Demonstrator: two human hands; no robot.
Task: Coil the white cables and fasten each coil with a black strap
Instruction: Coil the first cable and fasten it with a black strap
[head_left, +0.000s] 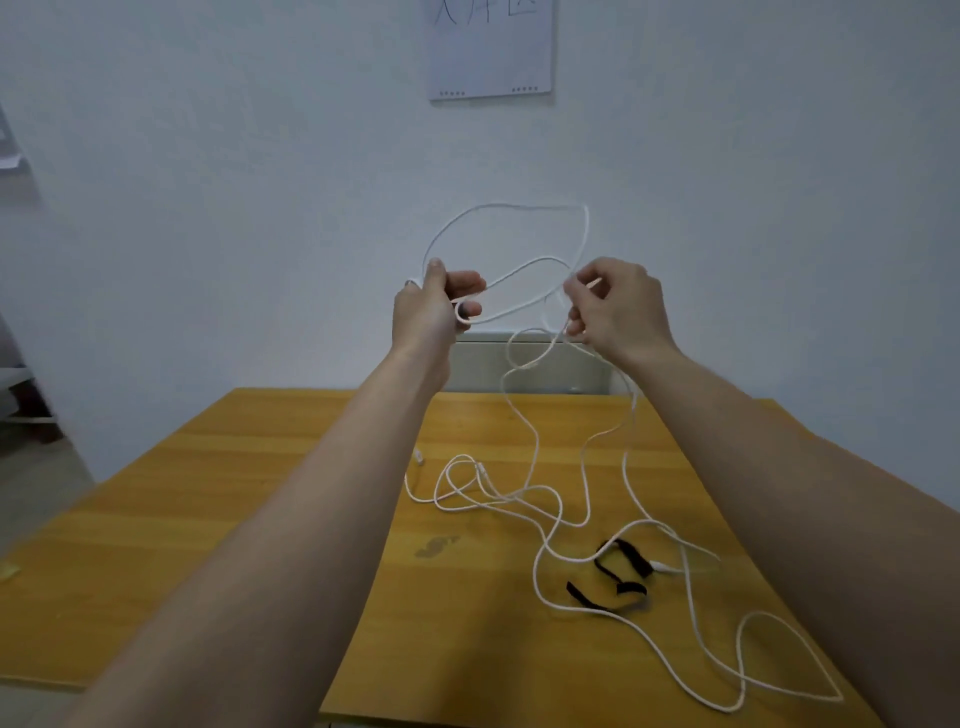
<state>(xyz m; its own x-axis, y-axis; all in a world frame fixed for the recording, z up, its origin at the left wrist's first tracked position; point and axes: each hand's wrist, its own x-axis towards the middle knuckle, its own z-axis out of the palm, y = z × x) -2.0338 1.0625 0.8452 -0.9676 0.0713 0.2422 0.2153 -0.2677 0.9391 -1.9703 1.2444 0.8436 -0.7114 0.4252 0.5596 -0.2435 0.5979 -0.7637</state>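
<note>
Both my hands are raised above the wooden table (208, 519), each holding part of a white cable (511, 208). My left hand (436, 306) grips one end of two loose loops between thumb and fingers. My right hand (615, 306) pinches the cable at the loops' other side. From my right hand the cable hangs down and sprawls in tangled curves across the table. More white cable (467, 483) lies in the table's middle. Black straps (623, 571) lie on the table at the right, among the cable's curves.
A white wall rises behind the table, with a sheet of paper (491, 52) pinned high on it. A grey box (530, 364) stands against the wall behind the table's far edge. A small stain (436, 545) marks the tabletop.
</note>
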